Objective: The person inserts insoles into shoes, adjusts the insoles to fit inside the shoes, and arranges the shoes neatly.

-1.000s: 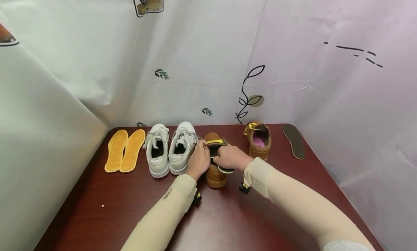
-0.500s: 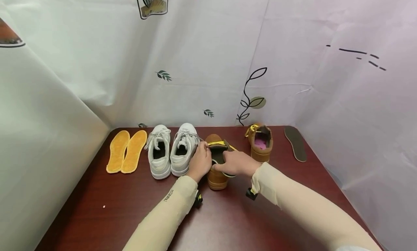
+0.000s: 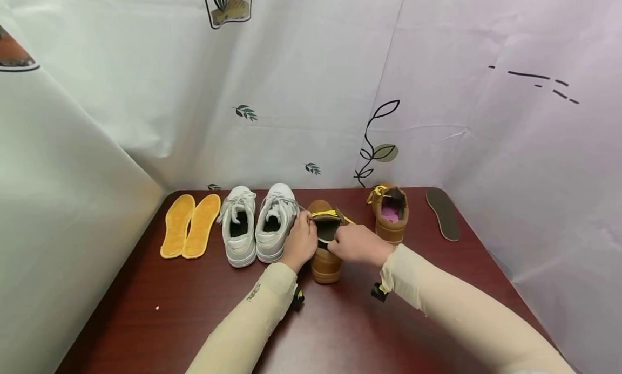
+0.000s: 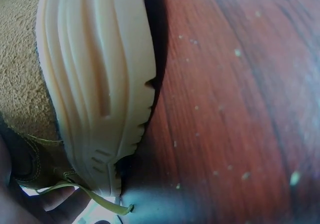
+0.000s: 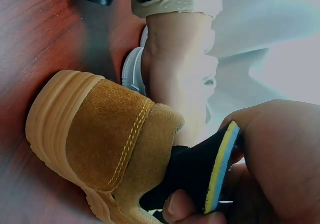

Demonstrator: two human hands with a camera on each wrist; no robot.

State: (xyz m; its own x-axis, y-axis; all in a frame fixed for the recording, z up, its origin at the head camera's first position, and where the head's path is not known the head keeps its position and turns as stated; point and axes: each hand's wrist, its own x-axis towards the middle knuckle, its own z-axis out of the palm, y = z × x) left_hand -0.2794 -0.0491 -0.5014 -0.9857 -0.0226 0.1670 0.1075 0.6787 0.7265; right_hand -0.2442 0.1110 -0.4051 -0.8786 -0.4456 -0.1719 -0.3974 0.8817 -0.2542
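Note:
A brown suede shoe (image 3: 326, 267) with yellow laces stands upright on the table, toe away from me. My left hand (image 3: 301, 242) holds the left side of its opening, near the laces. In the left wrist view its pale sole (image 4: 95, 73) shows, with fingers of that hand below. My right hand (image 3: 359, 244) is over the shoe's right rear. It pinches the back end of a dark insole (image 5: 197, 171) with a yellow and blue edge. The insole bends up out of the shoe's opening; its front part is hidden inside.
Left of the shoe stand two white sneakers (image 3: 238, 244), then two orange insoles (image 3: 177, 223). To the right are the other brown shoe (image 3: 390, 231), pink inside, and a dark insole (image 3: 443, 215). A pale curtain (image 3: 301, 82) hangs behind the table (image 3: 194, 309).
My right hand has shifted slightly right and back. The insole's end, seen below that hand a second ago, is now mostly hidden by it. My left hand keeps its place on the shoe.

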